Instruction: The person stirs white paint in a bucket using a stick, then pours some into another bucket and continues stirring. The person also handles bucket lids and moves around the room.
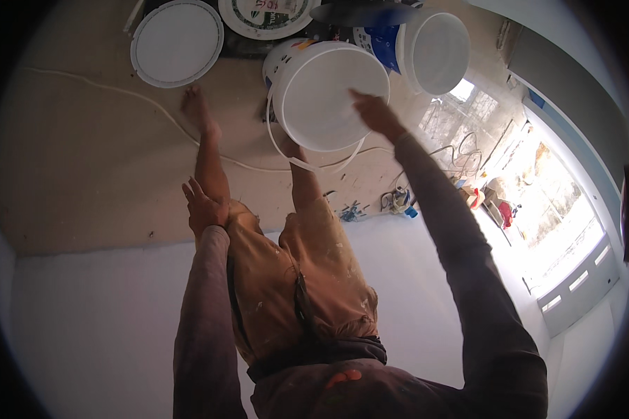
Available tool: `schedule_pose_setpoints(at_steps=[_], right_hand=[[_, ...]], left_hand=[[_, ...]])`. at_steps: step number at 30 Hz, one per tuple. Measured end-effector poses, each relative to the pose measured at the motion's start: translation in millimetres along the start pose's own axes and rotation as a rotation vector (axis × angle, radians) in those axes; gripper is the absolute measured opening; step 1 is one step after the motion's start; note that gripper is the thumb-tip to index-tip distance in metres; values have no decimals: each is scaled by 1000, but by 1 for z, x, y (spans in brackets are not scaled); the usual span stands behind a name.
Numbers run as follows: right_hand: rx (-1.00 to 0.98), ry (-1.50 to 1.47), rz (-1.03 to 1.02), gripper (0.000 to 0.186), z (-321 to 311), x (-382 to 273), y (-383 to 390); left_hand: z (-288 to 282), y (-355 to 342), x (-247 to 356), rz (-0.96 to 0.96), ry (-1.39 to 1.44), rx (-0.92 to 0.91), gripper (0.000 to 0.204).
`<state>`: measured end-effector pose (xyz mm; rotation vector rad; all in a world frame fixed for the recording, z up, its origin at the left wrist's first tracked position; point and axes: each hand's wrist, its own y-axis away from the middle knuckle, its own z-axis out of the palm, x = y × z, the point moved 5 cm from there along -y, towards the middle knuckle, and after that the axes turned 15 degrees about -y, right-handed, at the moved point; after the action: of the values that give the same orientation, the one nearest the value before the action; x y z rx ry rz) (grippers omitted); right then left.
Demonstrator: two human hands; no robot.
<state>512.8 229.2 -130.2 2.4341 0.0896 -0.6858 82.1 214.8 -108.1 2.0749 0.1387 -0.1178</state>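
Note:
My right hand (376, 115) is over the mouth of a white plastic bucket (321, 105), its index finger stretched out and nothing visible in it. The other fingers are partly hidden. The bucket stands between my feet and the far containers, its pale handle (307, 166) hanging down on the near side. Inside, only smooth white shows. My left hand (206, 209) rests on my left leg just below the knee, fingers apart and holding nothing.
Beyond stand a round white lid (177, 43), a white lid with a green label (269, 15) and another white bucket (437, 52) with blue print. A dark blurred shape (360, 12) hangs over them. A pale cable (147, 101) crosses the floor; tangled cords and small items lie right.

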Motion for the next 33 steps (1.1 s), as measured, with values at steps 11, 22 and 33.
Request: schedule_pose_setpoints(at_steps=[11,22,33], right_hand=[[-239,-248,169,18,72,-83,2],[-228,-728,713,28,57,-35,65],[-62,-957,982,33,-6,38,56]], left_hand=[[12,-7,-7,-22,-41,46,85],[2,-7,-4,-5,-39,60,83],[-14,-10,1,38,-94,153,83]])
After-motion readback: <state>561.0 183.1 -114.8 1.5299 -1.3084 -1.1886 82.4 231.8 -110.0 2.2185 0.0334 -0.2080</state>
